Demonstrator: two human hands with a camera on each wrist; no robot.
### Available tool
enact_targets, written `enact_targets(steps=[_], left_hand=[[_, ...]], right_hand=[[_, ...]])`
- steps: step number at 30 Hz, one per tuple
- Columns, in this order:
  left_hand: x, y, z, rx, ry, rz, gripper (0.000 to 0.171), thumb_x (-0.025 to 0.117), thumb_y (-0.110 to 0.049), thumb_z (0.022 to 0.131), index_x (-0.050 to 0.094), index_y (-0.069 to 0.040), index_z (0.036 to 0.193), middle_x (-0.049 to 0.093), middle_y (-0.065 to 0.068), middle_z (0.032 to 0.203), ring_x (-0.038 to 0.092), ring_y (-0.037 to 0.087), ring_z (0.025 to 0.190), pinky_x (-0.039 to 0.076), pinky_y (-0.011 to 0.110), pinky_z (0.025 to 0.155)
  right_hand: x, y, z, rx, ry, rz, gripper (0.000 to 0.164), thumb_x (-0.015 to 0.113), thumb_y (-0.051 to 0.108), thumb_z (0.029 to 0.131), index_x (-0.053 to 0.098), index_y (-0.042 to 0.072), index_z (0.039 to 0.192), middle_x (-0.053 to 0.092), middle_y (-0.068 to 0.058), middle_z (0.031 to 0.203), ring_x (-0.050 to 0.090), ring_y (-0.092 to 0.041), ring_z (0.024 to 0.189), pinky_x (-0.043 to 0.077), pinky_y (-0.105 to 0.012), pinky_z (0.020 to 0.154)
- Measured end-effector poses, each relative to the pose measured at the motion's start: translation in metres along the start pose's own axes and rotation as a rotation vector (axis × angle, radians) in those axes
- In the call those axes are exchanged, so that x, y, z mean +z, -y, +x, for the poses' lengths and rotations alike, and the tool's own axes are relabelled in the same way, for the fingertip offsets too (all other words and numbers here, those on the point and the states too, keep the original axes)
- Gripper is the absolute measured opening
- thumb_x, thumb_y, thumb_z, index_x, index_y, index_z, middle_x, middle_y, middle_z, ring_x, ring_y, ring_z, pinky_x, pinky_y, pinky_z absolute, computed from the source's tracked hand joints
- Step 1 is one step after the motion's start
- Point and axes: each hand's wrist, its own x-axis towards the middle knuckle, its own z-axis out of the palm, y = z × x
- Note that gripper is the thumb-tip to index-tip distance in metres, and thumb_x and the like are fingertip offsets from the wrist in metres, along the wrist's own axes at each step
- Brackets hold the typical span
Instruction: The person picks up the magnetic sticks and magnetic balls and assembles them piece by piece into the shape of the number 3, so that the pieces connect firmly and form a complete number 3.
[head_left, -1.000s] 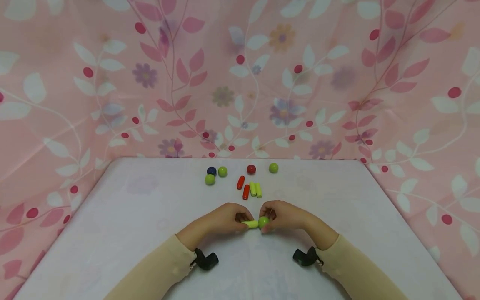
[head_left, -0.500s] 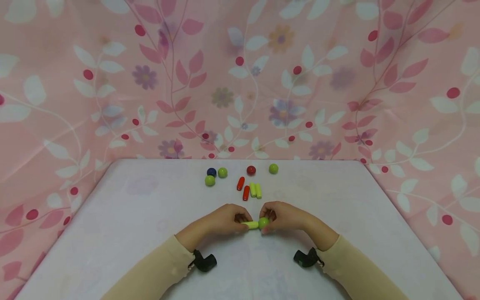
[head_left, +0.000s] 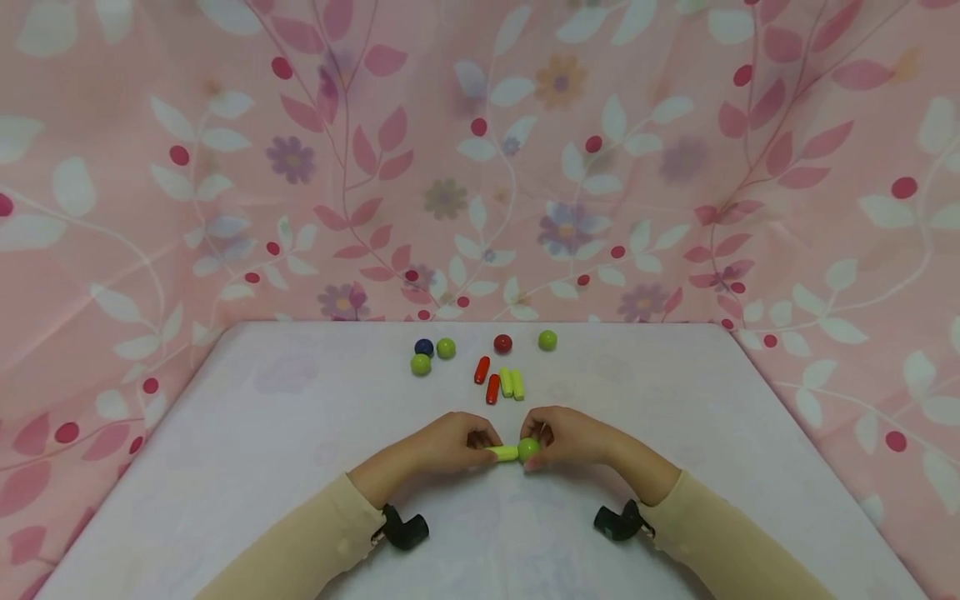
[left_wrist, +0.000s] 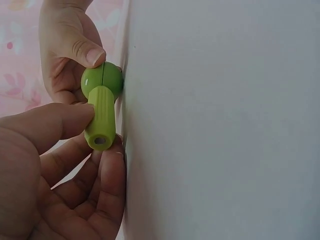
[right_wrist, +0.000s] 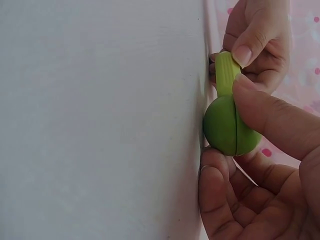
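Observation:
Low over the table's middle, my left hand (head_left: pixel 453 443) pinches a yellow-green ridged rod (left_wrist: pixel 102 117) between thumb and fingers. A metallic spot shows in the rod's near end in the left wrist view. My right hand (head_left: pixel 572 435) pinches a green ball (right_wrist: pixel 220 125) with a seam around it. The rod's other end touches the ball, and the two lie in line. Beyond the hands lie two red rods (head_left: pixel 492 388) and two more yellow-green rods (head_left: pixel 517 385), the latter side by side.
Farther back are a dark blue ball (head_left: pixel 423 347), green balls (head_left: pixel 421 364), a red ball (head_left: pixel 503 342) and another green ball (head_left: pixel 547 340). The white table (head_left: pixel 247 433) ends at a pink floral cloth (head_left: pixel 442 150). Black wrist cameras (head_left: pixel 405 530) hang under both sleeves.
Both hands keep their hold on the rod and the ball, which stay in contact. The whole head view has shifted slightly, with the scene a little lower in the picture.

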Motion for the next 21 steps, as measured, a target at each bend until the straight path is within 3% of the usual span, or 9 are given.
enact_targets(steps=[8,21], left_hand=[[-0.006,0.004,-0.005,-0.003,-0.003,0.011,0.01,0.071,-0.023,0.094,0.073,-0.019,0.104,0.066,-0.011,0.088,0.06,0.01,0.082,0.052,0.027,0.076],[-0.023,0.016,-0.01,-0.035,-0.066,0.042,0.01,0.068,-0.022,0.096,0.072,-0.019,0.105,0.065,-0.01,0.091,0.058,0.012,0.085,0.051,0.03,0.077]], right_hand=[[0.001,0.0,0.0,0.005,-0.008,0.002,0.031,0.087,0.022,0.079,0.065,0.016,0.099,0.062,0.004,0.089,0.057,-0.016,0.085,0.048,-0.031,0.075],[0.002,0.0,0.0,0.024,-0.008,0.009,0.031,0.087,0.022,0.079,0.063,0.015,0.097,0.062,0.004,0.089,0.056,-0.016,0.083,0.048,-0.029,0.072]])
